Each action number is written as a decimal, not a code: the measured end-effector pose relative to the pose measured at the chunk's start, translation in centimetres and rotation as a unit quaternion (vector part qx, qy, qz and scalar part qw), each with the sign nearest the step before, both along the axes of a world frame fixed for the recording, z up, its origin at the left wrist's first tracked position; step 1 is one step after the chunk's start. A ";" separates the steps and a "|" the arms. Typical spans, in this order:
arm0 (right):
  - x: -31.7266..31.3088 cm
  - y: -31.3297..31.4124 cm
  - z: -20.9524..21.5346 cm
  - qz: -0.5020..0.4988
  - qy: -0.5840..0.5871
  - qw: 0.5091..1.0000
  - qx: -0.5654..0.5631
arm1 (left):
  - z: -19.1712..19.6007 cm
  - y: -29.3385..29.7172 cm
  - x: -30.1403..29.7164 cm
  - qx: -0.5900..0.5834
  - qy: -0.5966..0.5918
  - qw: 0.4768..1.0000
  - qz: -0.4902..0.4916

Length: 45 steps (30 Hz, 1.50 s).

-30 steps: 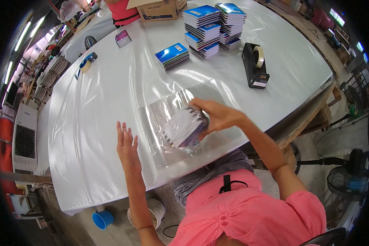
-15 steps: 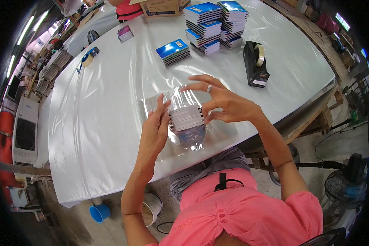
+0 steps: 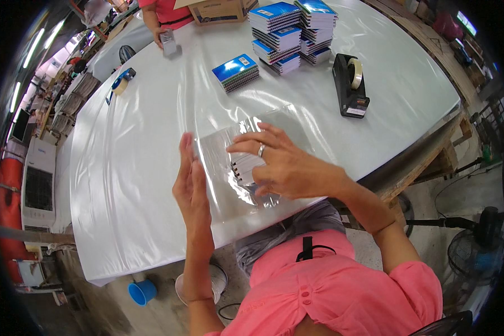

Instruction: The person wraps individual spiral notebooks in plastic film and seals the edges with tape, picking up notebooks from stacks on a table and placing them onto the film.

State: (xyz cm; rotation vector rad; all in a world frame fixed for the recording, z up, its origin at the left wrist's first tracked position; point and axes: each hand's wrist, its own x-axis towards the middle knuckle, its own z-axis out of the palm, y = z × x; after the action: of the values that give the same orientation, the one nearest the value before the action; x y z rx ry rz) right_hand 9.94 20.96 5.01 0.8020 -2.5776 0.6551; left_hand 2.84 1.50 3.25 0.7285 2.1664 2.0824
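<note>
1. Head view, landmark: take the tape dispenser (image 3: pixel 350 84) as your reference. The clear plastic bag (image 3: pixel 235 168) lies on the white table (image 3: pixel 129 168) nearer to you than the dispenser and to its left, close to the table's near edge.

2. Head view, work item: a small stack of notebooks (image 3: pixel 243 167) sits inside the bag, under your right hand (image 3: pixel 285 168).

3. Head view, risks:
   - The bag is thin and slick. If you press unevenly, the stack will likely fan out or slide against the film.
   - The bag lies near the table edge. A push toward you could carry it off the table.
   - The film is creased around the stack. A corner of a notebook may catch and tear it.

4. Head view, right hand: your fingers are spread and curved down over the stack, gripping it through or within the film. Whether the fingertips are inside the bag cannot be told.

5. Head view, left hand (image 3: pixel 193 179): your palm stands on edge, fingers straight and together, not clenched, flat against the left side of the bag. It grips nothing.

6. Head view, surroundings: beyond the dispenser and to its left stand piles of blue notebooks (image 3: pixel 288 28); one lower pile (image 3: pixel 236 71) lies further left. Another person's hand (image 3: pixel 165 39) holds a small pack at the far edge.
</note>
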 end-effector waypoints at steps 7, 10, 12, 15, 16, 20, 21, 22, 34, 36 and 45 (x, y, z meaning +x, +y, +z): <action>1.0 -0.8 0.1 0.010 -0.017 0.998 -0.064 | -9.9 -4.4 -0.1 -0.094 0.150 0.983 -0.056; 1.1 -0.4 -0.1 -0.024 -0.001 0.998 -0.061 | -9.1 -3.6 -1.9 -0.178 0.228 0.949 -0.122; 1.2 0.1 0.3 -0.021 -0.008 0.998 -0.057 | -7.6 -3.1 -3.1 -0.197 0.285 0.929 -0.128; 1.2 1.3 1.0 -0.009 -0.027 0.998 -0.061 | -5.5 -2.5 -4.4 -0.259 0.380 0.872 -0.171; 1.2 1.6 1.2 0.002 -0.037 0.997 -0.069 | -4.9 -2.1 -4.6 -0.274 0.391 0.858 -0.191; 1.3 2.5 1.6 0.007 -0.061 0.997 -0.040 | -4.1 -1.2 -4.7 -0.288 0.385 0.843 -0.241; 1.2 2.7 1.3 0.000 -0.029 0.999 -0.026 | -4.1 -1.0 -4.7 -0.287 0.387 0.842 -0.244; 1.0 3.1 1.0 -0.006 0.002 1.000 -0.012 | -4.3 -1.0 -4.6 -0.281 0.364 0.854 -0.245; -0.4 5.2 -8.3 -0.010 -0.084 0.941 -0.327 | -4.8 -0.8 -4.0 -0.256 0.325 0.882 -0.226; -1.2 5.6 -6.7 0.034 -0.056 0.929 -0.364 | -4.7 -0.8 -4.0 -0.263 0.331 0.877 -0.227; -6.1 2.7 0.1 -0.078 0.050 0.963 -0.254 | -4.7 -1.4 -4.5 -0.281 0.335 0.870 -0.227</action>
State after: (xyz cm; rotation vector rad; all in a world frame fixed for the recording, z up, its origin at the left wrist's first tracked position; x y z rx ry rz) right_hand 3.87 23.65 5.08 0.4446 -2.1996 1.1267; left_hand -1.64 0.09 -1.46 1.8227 2.3583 0.9546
